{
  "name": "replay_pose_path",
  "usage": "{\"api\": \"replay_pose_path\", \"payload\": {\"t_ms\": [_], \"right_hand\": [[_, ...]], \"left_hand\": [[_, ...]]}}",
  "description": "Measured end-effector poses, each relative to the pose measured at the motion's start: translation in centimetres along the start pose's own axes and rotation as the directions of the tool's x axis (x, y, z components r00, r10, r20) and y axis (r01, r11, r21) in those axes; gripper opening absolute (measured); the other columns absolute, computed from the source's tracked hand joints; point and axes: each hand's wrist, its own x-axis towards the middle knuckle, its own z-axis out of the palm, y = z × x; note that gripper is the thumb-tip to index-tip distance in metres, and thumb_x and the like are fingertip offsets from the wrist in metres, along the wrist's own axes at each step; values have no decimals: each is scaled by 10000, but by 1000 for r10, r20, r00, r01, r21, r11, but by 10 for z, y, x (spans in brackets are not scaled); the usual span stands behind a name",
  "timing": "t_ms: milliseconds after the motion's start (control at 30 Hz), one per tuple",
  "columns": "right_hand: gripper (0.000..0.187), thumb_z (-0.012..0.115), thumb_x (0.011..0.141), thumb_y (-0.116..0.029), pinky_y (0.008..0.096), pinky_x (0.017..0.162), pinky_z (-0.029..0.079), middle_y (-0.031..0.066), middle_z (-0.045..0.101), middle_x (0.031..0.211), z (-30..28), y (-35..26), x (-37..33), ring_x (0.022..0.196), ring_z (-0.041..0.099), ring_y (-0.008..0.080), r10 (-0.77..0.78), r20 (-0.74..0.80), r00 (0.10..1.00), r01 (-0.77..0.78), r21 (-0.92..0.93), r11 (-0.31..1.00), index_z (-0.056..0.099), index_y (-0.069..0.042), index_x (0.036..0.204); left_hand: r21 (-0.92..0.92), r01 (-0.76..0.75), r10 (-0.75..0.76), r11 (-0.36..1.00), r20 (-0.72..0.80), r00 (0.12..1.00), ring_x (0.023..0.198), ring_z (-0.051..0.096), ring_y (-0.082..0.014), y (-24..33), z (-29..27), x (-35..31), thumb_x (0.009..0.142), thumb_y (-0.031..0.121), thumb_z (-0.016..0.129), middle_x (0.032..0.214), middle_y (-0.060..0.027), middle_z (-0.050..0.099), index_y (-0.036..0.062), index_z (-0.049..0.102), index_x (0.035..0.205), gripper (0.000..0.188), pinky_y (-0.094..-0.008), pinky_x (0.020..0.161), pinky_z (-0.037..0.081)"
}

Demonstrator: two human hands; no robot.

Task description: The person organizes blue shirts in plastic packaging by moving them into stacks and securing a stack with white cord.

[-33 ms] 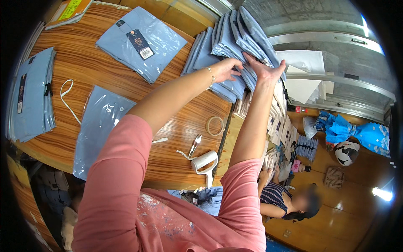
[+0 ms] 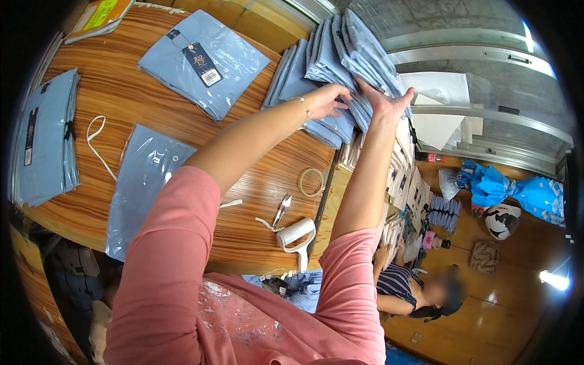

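Folded light-blue shirts in clear plastic bags (image 2: 359, 52) stand and lean in a pile at the table's far right corner. My right hand (image 2: 384, 103) reaches into the pile's right part, its fingers stretched against the lower edges of the bags and its thumb held out. Just left of it, my left hand (image 2: 331, 100) hovers by the front of the pile, fingers spread, a bracelet on the wrist. Whether its fingertips touch a bag I cannot tell. One bagged blue shirt with a dark tag (image 2: 204, 64) lies flat to the left.
On the wooden table (image 2: 243, 176) are another bagged shirt (image 2: 143, 176), a tied stack of shirts (image 2: 48, 140), a tape roll (image 2: 311, 182), small snips (image 2: 282, 210) and a white lint roller (image 2: 296, 234). Pale folded garments (image 2: 395, 182) run along the right, where another person (image 2: 401, 286) sits.
The upper right bags in the pile have shifted slightly and sit closer together. My right fingers have moved a little with them; my left hand is almost unmoved.
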Motion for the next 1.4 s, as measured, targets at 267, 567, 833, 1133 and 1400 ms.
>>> {"api": "replay_pose_path", "payload": {"t_ms": [267, 567, 833, 1133, 1400], "right_hand": [[539, 394, 787, -344, 519, 991, 266, 150, 433, 1287, -16, 2, 56, 1208, 374, 343, 10, 11, 1000, -10, 9, 1000, 430, -62, 1245], [435, 495, 812, -184, 521, 1001, 273, 160, 471, 1241, -48, -18, 21, 1164, 413, 347, -161, 147, 976, 139, 150, 979, 444, -18, 1211], [481, 546, 834, -186, 488, 1042, 244, 158, 424, 1284, -99, 12, -155, 1202, 377, 308, -246, 140, 959, 229, 128, 965, 387, -20, 1256], [434, 595, 795, -122, 404, 965, 355, 150, 521, 1155, -252, 72, -243, 1078, 486, 284, -64, -67, 996, 70, 104, 992, 448, 23, 1176], [365, 554, 830, -146, 406, 952, 367, 132, 526, 1121, -203, 116, -185, 1041, 499, 265, -45, -38, 998, 50, 163, 985, 459, 6, 1148]], "left_hand": [[55, 21, -17, 998, -62, 998, 1076, 445, -265, -7, 0, -3, 762, 239, 555, 1001, -39, 478, 120, 505, 820, 142, -483, 926, 274], [166, -25, 36, 986, -66, 997, 1211, 310, -288, -11, 1, 1, 819, 338, 545, 1297, -93, 344, 99, 452, 1164, 430, -481, 995, 230], [-72, -185, 191, 980, 98, 977, 1125, 405, -297, 14, -29, 24, 869, 420, 469, 1281, -141, 381, 58, 307, 1313, 595, -422, 942, 359], [3, 108, -102, 994, -294, 950, 1092, 452, -395, 44, 31, 33, 811, 295, 599, 1226, -259, 387, -55, 252, 1269, 672, -474, 971, 365], [-9, 27, -29, 1000, -299, 954, 1147, 393, -391, 52, 59, 37, 856, 200, 514, 1253, -241, 356, -38, 314, 1222, 480, -497, 959, 374]]}}
